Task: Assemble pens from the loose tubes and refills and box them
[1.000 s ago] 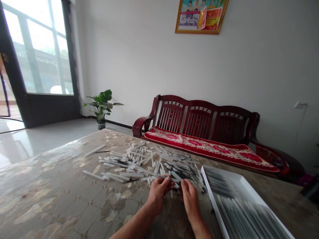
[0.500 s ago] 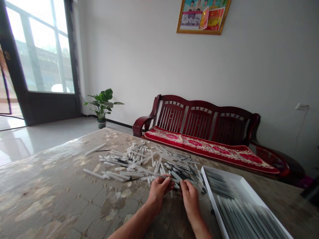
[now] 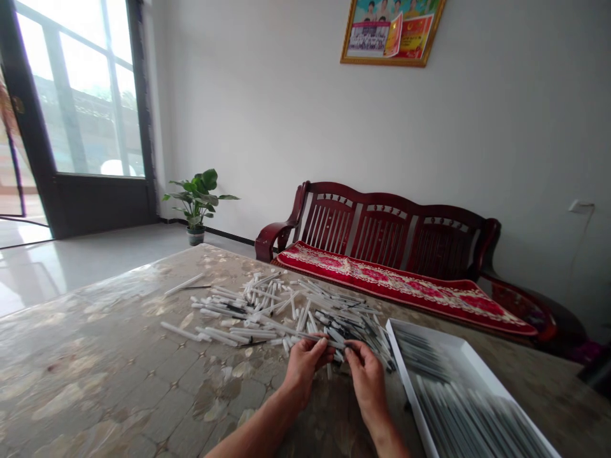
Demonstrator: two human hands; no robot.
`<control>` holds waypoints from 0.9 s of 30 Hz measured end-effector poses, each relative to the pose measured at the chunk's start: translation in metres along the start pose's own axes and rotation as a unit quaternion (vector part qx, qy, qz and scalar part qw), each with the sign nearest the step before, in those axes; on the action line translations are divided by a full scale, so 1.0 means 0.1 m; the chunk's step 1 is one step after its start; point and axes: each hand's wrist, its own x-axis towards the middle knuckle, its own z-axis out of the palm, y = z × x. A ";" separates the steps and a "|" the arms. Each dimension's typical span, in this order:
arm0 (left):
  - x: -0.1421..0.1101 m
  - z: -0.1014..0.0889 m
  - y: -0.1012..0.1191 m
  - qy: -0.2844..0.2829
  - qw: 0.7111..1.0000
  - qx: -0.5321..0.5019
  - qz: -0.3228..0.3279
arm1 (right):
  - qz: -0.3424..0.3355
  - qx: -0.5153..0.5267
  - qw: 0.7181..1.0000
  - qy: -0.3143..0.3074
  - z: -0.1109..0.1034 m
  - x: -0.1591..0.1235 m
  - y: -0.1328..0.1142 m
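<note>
Left hand (image 3: 305, 367) curled, fingertips pinching a white plastic pen barrel (image 3: 321, 338) at the near edge of the pile of pen parts (image 3: 286, 305) on the desk (image 3: 95, 356). Right hand (image 3: 368, 385) half closed at the barrel's far end, hold unclear. White tray (image 3: 407, 381) lay right of the pile. Fingertip pinch looked right: isolates one barrel from its neighbours.

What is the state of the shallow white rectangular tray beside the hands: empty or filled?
Filled: the shallow white rectangular tray holds many long thin rods lying side by side, blurred.
</note>
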 end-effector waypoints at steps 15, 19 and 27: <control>0.02 -0.01 0.00 0.002 1.000 0.003 0.006 | 0.016 -0.004 1.000 -0.005 0.01 0.00 -0.01; 0.03 -0.01 -0.02 0.006 1.000 0.015 0.008 | 0.020 -0.019 0.999 -0.018 0.01 0.00 -0.02; 0.05 -0.03 0.05 0.062 0.998 0.001 0.010 | -0.024 -0.067 0.997 0.019 -0.07 0.07 0.13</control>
